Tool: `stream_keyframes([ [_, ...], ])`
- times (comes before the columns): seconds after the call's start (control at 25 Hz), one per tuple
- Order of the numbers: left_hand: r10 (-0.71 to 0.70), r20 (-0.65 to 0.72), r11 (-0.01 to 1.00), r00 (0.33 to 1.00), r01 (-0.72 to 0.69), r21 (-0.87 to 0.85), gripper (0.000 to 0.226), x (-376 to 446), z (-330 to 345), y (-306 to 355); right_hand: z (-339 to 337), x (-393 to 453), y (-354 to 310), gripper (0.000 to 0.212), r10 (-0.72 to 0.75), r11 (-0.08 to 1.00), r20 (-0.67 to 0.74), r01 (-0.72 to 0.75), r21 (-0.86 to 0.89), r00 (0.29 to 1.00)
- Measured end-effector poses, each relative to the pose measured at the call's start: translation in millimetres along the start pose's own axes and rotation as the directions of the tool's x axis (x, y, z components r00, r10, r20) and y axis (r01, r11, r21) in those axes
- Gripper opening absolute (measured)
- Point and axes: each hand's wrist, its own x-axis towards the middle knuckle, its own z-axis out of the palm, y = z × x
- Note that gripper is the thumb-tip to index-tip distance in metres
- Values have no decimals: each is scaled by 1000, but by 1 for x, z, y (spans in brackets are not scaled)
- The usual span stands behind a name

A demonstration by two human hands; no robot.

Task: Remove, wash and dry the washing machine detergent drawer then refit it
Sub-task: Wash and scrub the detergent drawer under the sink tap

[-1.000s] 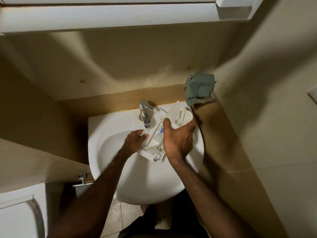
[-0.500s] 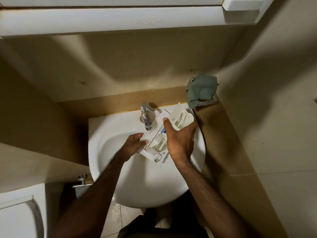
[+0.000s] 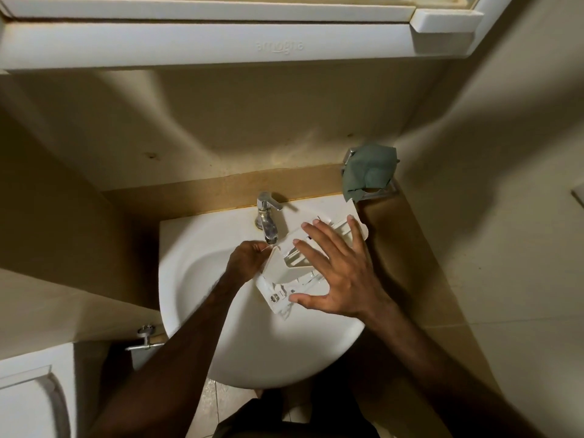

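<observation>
The detergent drawer (image 3: 286, 263) is white plastic and sits tilted over the right rear part of the white sink (image 3: 196, 298), its far end reaching toward the sink's back right corner and its near end over the bowl. The chrome tap (image 3: 267, 222) stands at the rear centre of the sink, with its spout just left of the drawer's upper edge.

Left hand (image 3: 248, 259): the grip is curled around the drawer's left edge, directly below the tap spout. The fingertips are hidden behind the hand and the drawer.

Right hand (image 3: 339, 273): the grip is wide, fingers straight and spread, palm down over the drawer's right side. The thumb lies across the near end of the drawer; the fingertips reach its far end. Whether the palm presses on the plastic cannot be determined.

A green cloth (image 3: 368, 172) is draped over a metal holder (image 3: 379, 191) on the wall, just beyond the sink's back right corner. A white cabinet (image 3: 205, 42) is mounted above the sink.
</observation>
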Motion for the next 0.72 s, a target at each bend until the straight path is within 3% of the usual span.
stream_keyframes([
  [0.16,-52,-72,999,996,52,-2,20,-3,-4,35,3,7,25,71,-13,979,78,29,-204,997],
  [0.32,-100,-31,945,995,85,-316,9,-16,-10,39,4,14,38,64,37,981,79,-21,-194,996],
  [0.44,-151,0,895,988,137,-425,19,-28,-7,33,1,17,44,63,93,984,69,-82,-156,993],
  [0.6,-273,-214,856,938,135,-499,12,-28,10,32,2,21,40,58,57,985,114,-38,-169,992],
  [0.72,-353,-239,821,905,177,-542,12,-25,15,34,-1,23,42,57,11,988,119,8,-157,993],
])
